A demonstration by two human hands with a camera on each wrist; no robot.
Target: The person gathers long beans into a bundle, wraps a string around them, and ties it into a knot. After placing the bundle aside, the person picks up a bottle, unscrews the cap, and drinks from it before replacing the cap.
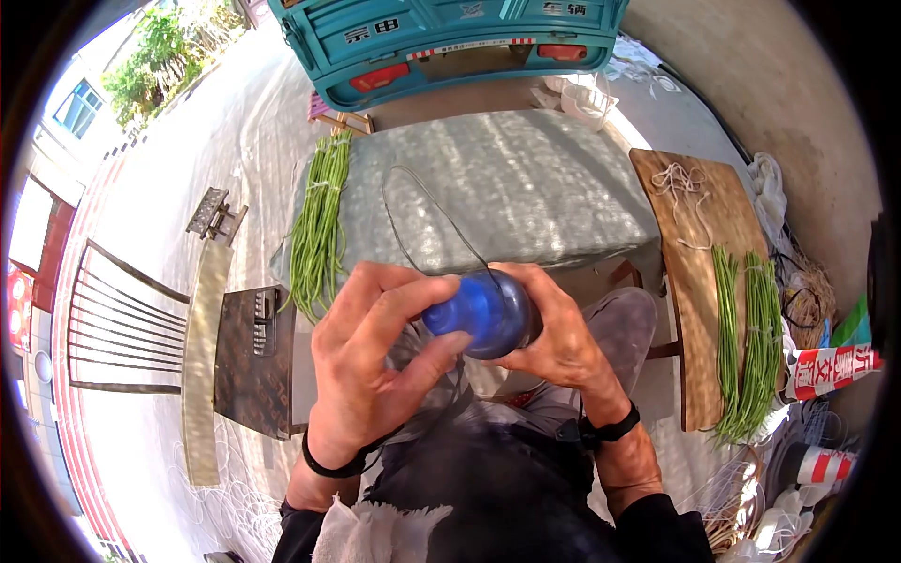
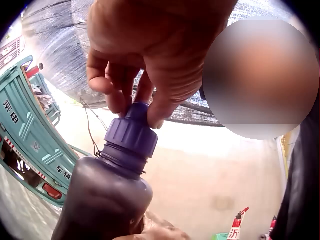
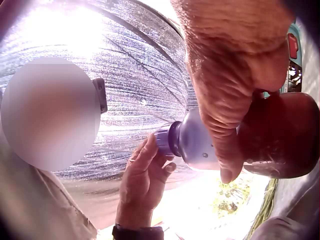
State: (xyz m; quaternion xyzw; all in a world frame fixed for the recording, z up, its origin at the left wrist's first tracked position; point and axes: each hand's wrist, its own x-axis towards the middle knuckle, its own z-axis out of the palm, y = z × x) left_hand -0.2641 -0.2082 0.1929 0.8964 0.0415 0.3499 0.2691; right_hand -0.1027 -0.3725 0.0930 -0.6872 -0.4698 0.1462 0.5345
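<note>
A bottle (image 2: 102,197) with a blue-purple screw cap (image 2: 131,137) is held in front of the chest. With fingertips and thumb my left hand (image 1: 361,352) pinches the cap's narrow top. My right hand (image 1: 556,328) grips the bottle's body, thumb wrapped across it in the right wrist view. Dark contents fill the lower part, next to the base. Some neck thread shows below the cap in the left wrist view. A thin cord loop (image 1: 422,175), tied at the bottle's neck, stretches over the cloth-covered table (image 1: 507,178).
Green long bean bundles lie on the table's left (image 1: 321,211) and on a wooden board (image 1: 690,310) at right, beside white string (image 1: 683,188). A bench (image 1: 253,357), a chair (image 1: 127,328) and a teal truck (image 1: 450,47) stand around.
</note>
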